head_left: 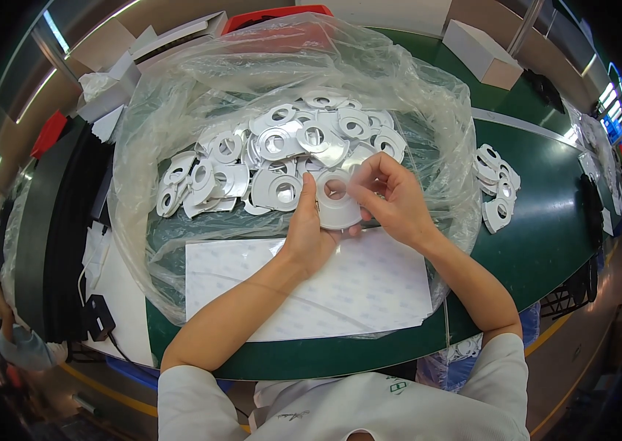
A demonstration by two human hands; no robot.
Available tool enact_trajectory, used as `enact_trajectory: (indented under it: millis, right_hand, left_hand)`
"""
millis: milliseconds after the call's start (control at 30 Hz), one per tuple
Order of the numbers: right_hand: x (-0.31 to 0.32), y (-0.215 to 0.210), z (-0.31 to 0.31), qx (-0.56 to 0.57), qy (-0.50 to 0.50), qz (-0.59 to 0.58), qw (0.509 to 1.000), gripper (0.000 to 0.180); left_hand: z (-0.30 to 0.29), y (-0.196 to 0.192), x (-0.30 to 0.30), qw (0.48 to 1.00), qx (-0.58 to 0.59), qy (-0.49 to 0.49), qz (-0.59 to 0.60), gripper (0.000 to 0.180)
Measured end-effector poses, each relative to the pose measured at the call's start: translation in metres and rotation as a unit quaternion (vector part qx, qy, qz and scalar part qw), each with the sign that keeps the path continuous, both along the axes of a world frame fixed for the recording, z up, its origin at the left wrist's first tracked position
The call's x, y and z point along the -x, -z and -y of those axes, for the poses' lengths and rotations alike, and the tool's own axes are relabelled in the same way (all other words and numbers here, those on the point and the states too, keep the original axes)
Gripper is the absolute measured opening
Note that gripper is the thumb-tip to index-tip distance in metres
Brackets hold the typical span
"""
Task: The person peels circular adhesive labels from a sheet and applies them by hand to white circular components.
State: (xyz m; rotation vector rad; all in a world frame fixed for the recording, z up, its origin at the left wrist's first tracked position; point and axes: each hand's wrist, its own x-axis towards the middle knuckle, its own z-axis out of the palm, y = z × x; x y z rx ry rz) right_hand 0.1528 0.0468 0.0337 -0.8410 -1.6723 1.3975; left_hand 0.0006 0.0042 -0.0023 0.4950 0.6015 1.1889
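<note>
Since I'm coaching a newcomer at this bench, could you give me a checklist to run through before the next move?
1. White part supported by the left grip: ok, thumb along its left side.
2. Right grip at the part's right side: ok.
3. What the right grip pinches: cannot tell, blurred there.
4. Loose pile neatly stacked: not ok, pieces lie jumbled on clear plastic.
5. Smaller group apart from the pile: ok, off to the right on the green table.
</note>
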Motion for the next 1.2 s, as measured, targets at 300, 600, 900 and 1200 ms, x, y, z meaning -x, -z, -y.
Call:
enact_trajectory:
  millis: [300,600,900,1200]
  right_hand:
    - [0.001,0.002,0.003,-0.119,0.032,0.046,0.991,0.013]
    - [0.003,-0.001,0.008,-0.048,0.032,0.029,0.998,0.013]
    - [0.000,0.004,0.006,-0.371,0.087,0.140,0.914,0.018]
    - [0.003,-0.003,0.004,-0.441,0.162,0.154,0.869,0.024]
  left_hand:
    - [0.001,-0.001,0.000,1.000,-0.010,0.006,-0.011,0.009]
    - [0.002,0.005,0.001,1.000,-0.029,0.003,-0.007,0.012]
    - [0.006,0.002,-0.001,0.999,-0.029,-0.028,-0.018,0.014]
    - [0.007,0.003,0.002,0.997,-0.068,-0.007,-0.031,0.020]
